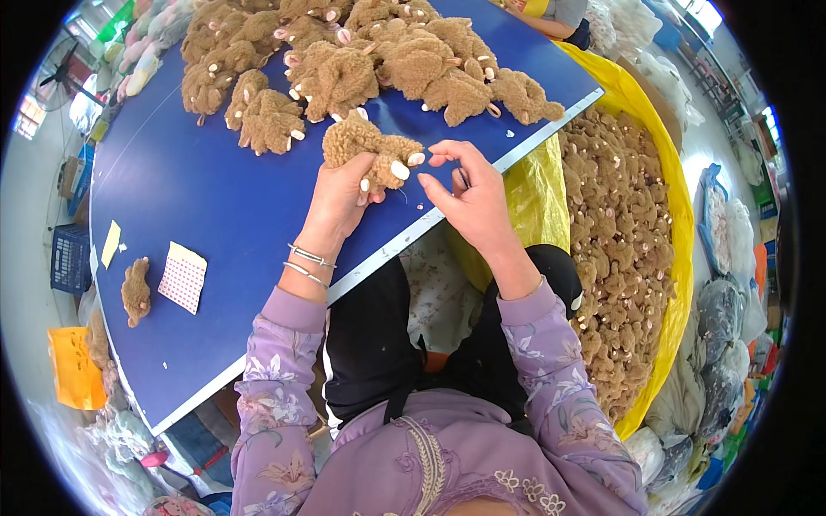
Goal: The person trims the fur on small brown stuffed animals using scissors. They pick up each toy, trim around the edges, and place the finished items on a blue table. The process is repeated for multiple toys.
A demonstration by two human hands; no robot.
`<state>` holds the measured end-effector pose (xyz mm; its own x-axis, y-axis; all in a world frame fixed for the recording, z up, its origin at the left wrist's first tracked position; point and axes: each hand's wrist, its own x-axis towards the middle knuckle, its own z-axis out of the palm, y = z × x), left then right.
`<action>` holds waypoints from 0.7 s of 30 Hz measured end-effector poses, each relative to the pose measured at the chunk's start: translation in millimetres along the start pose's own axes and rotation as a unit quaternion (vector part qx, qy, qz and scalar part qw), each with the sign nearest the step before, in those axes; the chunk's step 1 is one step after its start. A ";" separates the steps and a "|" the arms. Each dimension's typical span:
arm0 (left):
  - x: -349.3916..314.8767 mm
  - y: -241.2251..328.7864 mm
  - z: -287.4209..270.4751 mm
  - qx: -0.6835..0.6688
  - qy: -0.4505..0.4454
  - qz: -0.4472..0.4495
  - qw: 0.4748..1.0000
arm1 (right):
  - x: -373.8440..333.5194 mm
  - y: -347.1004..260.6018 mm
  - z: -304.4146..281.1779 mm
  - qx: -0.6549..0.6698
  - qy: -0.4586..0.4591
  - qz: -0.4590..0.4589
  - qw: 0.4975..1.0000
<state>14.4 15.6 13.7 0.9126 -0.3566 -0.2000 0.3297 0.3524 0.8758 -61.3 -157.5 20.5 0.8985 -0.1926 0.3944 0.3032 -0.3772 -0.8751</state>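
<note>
Over the near edge of the blue table, my left hand (pixel 351 182) is closed around a small brown plush toy (pixel 357 142) with curly pile and white paw tips. A loose thread hangs below the toy. Just right of its white tips is my right hand (pixel 469 185), thumb and forefinger curved and apart, with nothing visible between them. The other fingers of that hand are curled, and a small dark detail at them is too small to make out. Beyond the held toy lies a heap of similar brown plush toys (pixel 335 77).
The blue table (pixel 232 198) also bears a sticker sheet (pixel 182 277), a yellow slip (pixel 111 244) and a single brown plush piece (pixel 136 292). To my right stands a large yellow sack (pixel 684 284) full of brown plush pieces. Another person's arm (pixel 542 21) shows at the far edge.
</note>
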 end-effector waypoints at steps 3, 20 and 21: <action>-0.2 -3.1 0.1 0.015 0.000 -0.009 1.000 | 0.4 0.7 2.5 -0.011 -0.017 -0.001 1.000; 4.6 -15.3 -5.7 0.149 -0.023 0.109 0.983 | 6.5 9.0 -8.8 0.103 0.042 0.147 0.983; 5.8 -15.1 -6.9 0.142 -0.040 0.099 0.984 | 7.4 12.3 -18.6 0.082 -0.007 0.138 0.987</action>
<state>16.4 14.2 -3.6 0.9268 -0.3754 0.0121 0.0561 0.1703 0.9838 -56.8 -180.4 17.9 0.9579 -0.2548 0.1320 0.0927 -0.1607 -0.9826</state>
